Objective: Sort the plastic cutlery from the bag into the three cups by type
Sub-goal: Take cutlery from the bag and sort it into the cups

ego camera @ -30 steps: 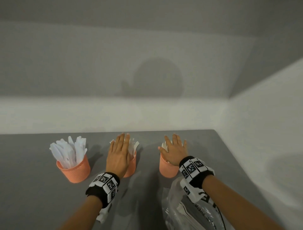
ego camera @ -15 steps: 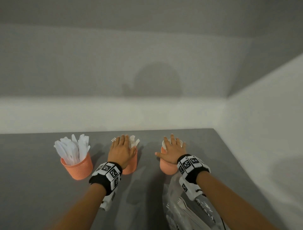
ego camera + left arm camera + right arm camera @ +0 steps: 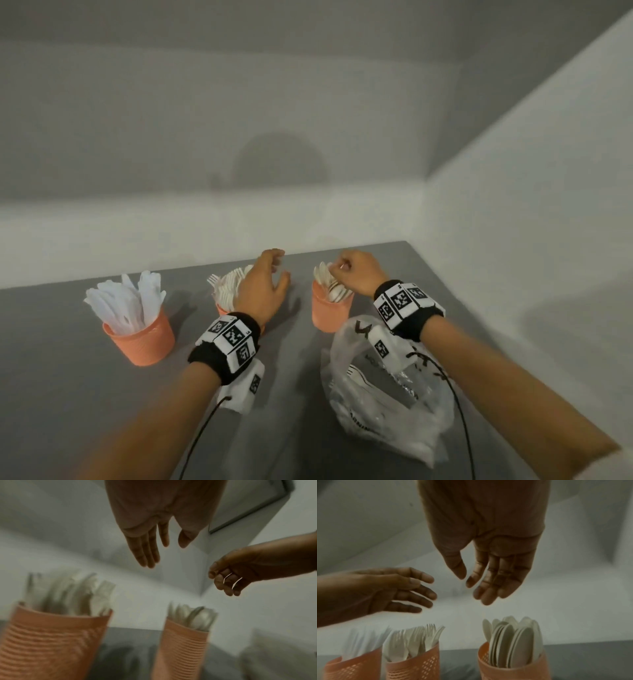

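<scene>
Three orange cups stand in a row on the grey table. The left cup [image 3: 138, 339] holds white knives, the middle cup [image 3: 222, 310] forks, the right cup [image 3: 330, 313] spoons. My left hand [image 3: 274, 272] hovers just above the fork cup with relaxed fingers and holds nothing; in its wrist view the left hand [image 3: 164, 553] is empty. My right hand [image 3: 342, 269] hangs over the spoon cup, fingers loosely curled; the right wrist view shows the right hand [image 3: 471, 586] empty above the spoons [image 3: 511, 642]. The clear plastic bag [image 3: 387, 387] lies under my right forearm.
White walls close the table at the back and on the right, meeting in a corner beyond the spoon cup. Bare grey tabletop [image 3: 51, 394] stretches left and in front of the knife cup. Cables run from both wrist cameras along my forearms.
Both hands lay flat on the tops of the fork and spoon cups; now they have lifted off and their fingers have curled loosely. The cutlery in both cups shows again.
</scene>
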Action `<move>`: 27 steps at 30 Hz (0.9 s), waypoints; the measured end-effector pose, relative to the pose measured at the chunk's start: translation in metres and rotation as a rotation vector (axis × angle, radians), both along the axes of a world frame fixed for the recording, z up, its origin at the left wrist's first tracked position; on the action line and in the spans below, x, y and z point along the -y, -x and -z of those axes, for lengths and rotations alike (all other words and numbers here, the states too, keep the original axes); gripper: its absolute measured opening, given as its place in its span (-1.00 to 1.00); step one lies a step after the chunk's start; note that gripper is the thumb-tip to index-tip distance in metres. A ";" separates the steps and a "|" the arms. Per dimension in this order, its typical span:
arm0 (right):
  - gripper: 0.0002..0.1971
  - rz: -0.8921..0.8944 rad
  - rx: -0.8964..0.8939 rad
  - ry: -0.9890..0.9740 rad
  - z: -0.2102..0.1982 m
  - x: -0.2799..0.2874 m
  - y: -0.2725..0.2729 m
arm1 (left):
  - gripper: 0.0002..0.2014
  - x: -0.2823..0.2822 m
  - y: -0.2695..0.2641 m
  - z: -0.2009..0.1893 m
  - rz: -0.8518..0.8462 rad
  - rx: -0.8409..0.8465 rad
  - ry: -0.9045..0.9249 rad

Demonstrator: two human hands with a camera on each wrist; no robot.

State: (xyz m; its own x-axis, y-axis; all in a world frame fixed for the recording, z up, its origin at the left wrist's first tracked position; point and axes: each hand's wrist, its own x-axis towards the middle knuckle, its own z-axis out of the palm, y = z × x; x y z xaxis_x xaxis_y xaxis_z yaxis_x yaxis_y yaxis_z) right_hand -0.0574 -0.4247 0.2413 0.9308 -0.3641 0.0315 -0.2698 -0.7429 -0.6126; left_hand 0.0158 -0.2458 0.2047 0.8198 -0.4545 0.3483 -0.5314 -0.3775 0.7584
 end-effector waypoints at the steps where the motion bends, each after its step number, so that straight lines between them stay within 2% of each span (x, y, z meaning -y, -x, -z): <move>1: -0.76 0.003 -0.023 -0.018 -0.004 0.000 0.010 | -0.77 0.007 0.009 0.000 0.046 -0.051 0.046; 3: -0.73 -0.030 -0.170 -0.114 -0.004 0.001 0.031 | -0.83 0.021 0.027 0.004 0.157 -0.167 0.054; 5: -0.74 -0.106 -0.405 -0.181 0.006 0.000 0.056 | -0.81 0.034 0.048 0.009 0.281 -0.238 -0.022; 7: -0.75 -0.129 -0.601 -0.104 0.021 -0.002 0.076 | -0.92 0.044 0.064 0.023 0.349 -0.247 -0.187; 10: -0.72 -0.077 -0.685 0.150 0.055 -0.005 0.098 | -0.84 0.054 0.076 0.051 0.356 -0.318 -0.439; 13: -0.41 -0.037 -0.772 0.194 0.085 -0.007 0.117 | -0.69 0.052 0.085 0.063 0.351 -0.453 -0.564; 14: -0.35 -0.032 -0.790 0.173 0.095 -0.005 0.121 | -0.62 0.051 0.087 0.063 0.356 -0.494 -0.586; 16: -0.37 -0.006 -0.817 0.147 0.110 -0.005 0.128 | -0.53 0.049 0.089 0.062 0.366 -0.526 -0.586; 19: -0.41 0.064 -0.796 0.237 0.133 0.007 0.131 | -0.49 0.051 0.087 0.058 0.404 -0.402 -0.496; 22: -0.37 0.178 -0.705 0.284 0.166 0.039 0.131 | -0.57 0.055 0.091 0.050 0.415 -0.288 -0.387; 24: -0.31 0.233 -0.626 0.272 0.153 0.038 0.136 | -0.57 0.060 0.096 0.047 0.396 -0.241 -0.358; 27: -0.48 0.266 -0.621 0.248 0.139 0.034 0.139 | -0.57 0.070 0.102 0.048 0.393 -0.254 -0.361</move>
State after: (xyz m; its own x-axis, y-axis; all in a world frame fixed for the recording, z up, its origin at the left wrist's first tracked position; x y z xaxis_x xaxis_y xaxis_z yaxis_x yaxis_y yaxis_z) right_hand -0.1964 -0.4588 0.1022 0.6842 -0.6320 -0.3640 -0.7051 -0.7007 -0.1087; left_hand -0.0857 -0.3159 0.1570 0.6032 -0.7945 -0.0699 -0.5026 -0.4467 0.7401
